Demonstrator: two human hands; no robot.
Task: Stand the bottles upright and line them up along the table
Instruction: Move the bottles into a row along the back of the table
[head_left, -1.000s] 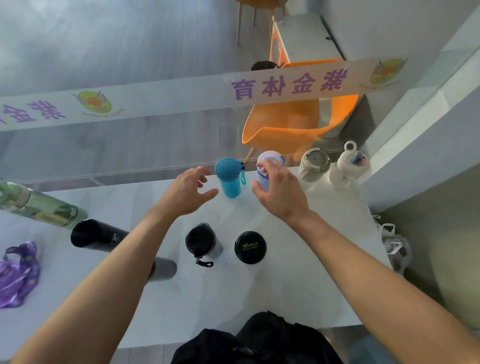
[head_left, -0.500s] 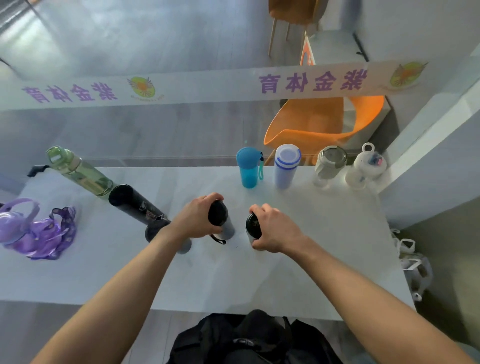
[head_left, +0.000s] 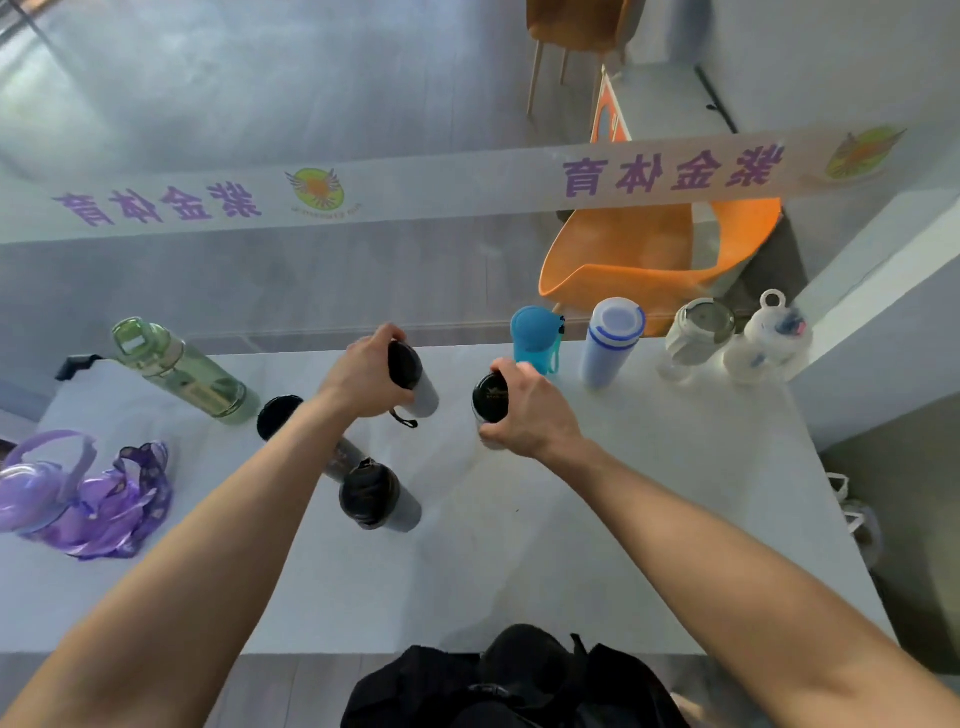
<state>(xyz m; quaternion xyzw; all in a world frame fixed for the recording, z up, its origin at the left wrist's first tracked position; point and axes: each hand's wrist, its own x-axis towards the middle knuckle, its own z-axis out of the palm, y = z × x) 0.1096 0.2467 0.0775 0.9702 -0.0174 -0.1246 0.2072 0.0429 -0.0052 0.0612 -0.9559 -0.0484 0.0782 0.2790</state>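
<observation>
My left hand (head_left: 366, 379) grips a grey flask with a black lid (head_left: 415, 382), upright near the table's far edge. My right hand (head_left: 530, 415) grips a second black-lidded flask (head_left: 489, 397) just left of the blue bottle (head_left: 535, 338). Along the far edge stand the blue bottle, a white bottle with blue rings (head_left: 610, 340), a clear bottle with a grey lid (head_left: 693, 338) and a white bottle with a loop (head_left: 769, 338). A green bottle (head_left: 182, 369) stands at the far left. A tall black bottle (head_left: 280, 415) and a dark-lidded grey flask (head_left: 376, 496) stand near my left forearm.
A purple bottle with its purple pouch (head_left: 78, 499) lies at the table's (head_left: 675, 519) left end. A black bag (head_left: 514, 680) sits below the near edge. Behind the glass are an orange chair (head_left: 654, 260) and a banner. A wall corner flanks the right end.
Both hands closed on the two black-lidded flasks in mid-table and carried them toward the far edge, beside the blue bottle. The camera view has shifted left and up.
</observation>
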